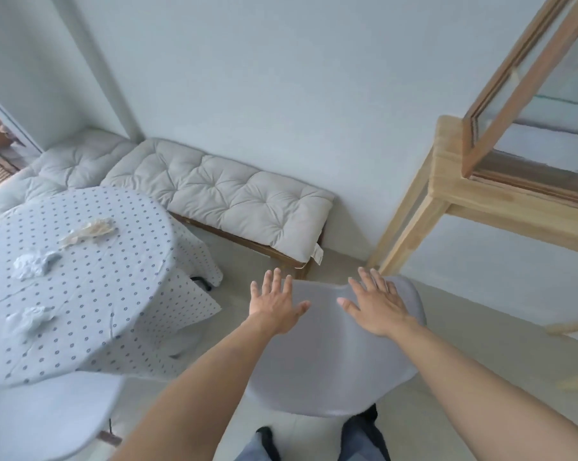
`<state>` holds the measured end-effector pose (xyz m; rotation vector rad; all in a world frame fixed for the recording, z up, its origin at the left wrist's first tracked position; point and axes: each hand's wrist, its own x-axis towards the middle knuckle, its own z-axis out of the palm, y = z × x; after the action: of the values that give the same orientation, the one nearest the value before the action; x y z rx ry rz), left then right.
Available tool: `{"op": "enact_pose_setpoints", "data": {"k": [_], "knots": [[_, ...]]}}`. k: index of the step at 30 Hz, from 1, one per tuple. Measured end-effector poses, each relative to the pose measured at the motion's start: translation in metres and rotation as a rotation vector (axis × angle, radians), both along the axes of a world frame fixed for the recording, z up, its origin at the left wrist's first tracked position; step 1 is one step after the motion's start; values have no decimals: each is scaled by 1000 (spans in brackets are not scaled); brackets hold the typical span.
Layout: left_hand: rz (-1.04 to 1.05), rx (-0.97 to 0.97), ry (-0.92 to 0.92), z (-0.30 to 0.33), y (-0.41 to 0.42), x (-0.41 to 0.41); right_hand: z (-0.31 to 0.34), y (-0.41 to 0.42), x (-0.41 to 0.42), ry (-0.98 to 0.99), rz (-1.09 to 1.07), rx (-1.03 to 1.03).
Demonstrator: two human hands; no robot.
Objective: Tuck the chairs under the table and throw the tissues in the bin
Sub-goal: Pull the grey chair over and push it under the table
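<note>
— Where are my hands?
— Left hand (276,302) and right hand (375,304), fingers spread flat over the grey chair (331,354), which stands right of the table (81,294) bearing crumpled tissues (35,265).

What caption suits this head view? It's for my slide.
Both open hands reach toward a grey chair beside the tissue-strewn table.

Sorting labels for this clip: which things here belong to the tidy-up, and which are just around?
Job: grey chair under both hands (left, right); white chair; table; three tissues.
Not: cushioned bench; wooden cabinet.
</note>
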<state>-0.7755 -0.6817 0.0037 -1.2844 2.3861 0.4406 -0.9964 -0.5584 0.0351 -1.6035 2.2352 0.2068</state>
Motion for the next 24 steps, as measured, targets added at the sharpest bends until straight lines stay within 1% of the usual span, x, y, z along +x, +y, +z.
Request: {"op": "enact_pose_setpoints", "data": {"k": [6, 11, 18, 21, 24], "knots": [[319, 32, -28, -1, 33, 2, -8, -51, -30, -24, 318, 14], [532, 42, -8, -3, 83, -6, -11, -58, -40, -22, 512, 43], [660, 14, 47, -5, 147, -22, -11, -34, -51, -8, 662, 52], [705, 26, 56, -14, 170, -30, -16, -12, -62, -20, 690, 49], [757, 78, 76, -22, 198, -53, -22, 5, -84, -14, 748, 85]]}}
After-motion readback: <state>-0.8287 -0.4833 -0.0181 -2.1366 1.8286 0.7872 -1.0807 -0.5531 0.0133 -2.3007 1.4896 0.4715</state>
